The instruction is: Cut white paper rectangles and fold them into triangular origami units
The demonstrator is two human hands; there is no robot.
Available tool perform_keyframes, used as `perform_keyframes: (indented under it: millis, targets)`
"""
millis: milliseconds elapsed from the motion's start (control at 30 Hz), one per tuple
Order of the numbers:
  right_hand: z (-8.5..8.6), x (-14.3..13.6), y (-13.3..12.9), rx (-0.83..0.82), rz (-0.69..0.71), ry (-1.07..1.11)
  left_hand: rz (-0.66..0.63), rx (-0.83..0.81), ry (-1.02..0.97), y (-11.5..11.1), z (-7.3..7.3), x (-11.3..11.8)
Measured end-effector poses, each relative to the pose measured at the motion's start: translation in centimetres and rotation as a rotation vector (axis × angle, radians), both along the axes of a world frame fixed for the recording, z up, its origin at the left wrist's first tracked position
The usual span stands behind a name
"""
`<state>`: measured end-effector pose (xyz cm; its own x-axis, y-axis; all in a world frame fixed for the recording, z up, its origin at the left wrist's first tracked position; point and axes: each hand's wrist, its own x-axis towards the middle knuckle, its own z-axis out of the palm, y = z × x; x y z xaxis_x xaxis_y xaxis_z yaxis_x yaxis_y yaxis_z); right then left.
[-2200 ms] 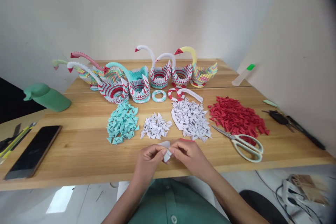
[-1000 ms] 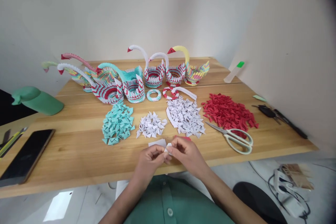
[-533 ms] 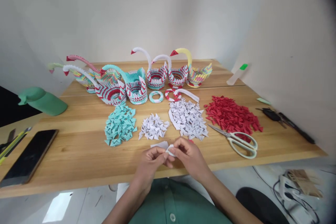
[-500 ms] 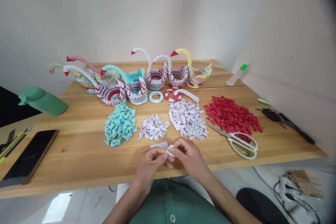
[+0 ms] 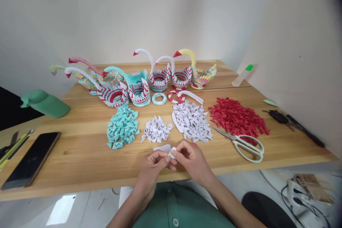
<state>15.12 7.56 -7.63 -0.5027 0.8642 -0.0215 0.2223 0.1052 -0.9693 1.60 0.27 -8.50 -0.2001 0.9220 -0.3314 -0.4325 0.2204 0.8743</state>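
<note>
folded paper [image 5: 172,152]: partly covered | red piece [image 5: 195,144]: partly behind right hand [image 5: 194,161] | yellow cutter [image 5: 15,148]: cut off left

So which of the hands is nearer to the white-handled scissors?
Right. The right hand sits left of the scissors, apart from them; the left hand is farther left, beyond the right hand.

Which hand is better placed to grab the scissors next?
The right hand, probably: the scissors lie on its side, with the left hand farther off. Both hands hold the small folded paper.
</note>
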Motion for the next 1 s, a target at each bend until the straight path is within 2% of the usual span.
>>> perform_keyframes:
  millis: [333, 400, 467, 600, 733, 900, 1000]
  targets:
    - [-0.5, 0.1, 0.1, 0.073, 0.037, 0.082, -0.068, 0.089, 0.198, 0.1, 0.3, -0.6]
    - [-0.5, 0.0, 0.2, 0.027, 0.027, 0.089, -0.067, 0.118, 0.250, 0.1, 0.2, -0.8]
    - [-0.4, -0.1, 0.3, -0.086, 0.029, 0.116, -0.053, 0.146, 0.303, 0.0, 0.1, -0.9]
    - [-0.4, -0.1, 0.6, -0.261, 0.116, 0.188, -0.030, 0.176, 0.383, 0.0, -0.1, -1.0]
    - [-0.5, -0.4, 0.4, -0.243, 0.151, 0.157, -0.018, 0.185, 0.437, -0.1, -0.3, -1.1]
    - [-0.5, -0.9, 0.6, -0.239, 0.077, 0.168, -0.044, 0.197, 0.448, -0.4, -0.4, -0.9]
    - [-0.4, -0.8, 0.9, -0.254, 0.035, 0.207, -0.018, 0.178, 0.411, -0.5, -0.6, -1.1]
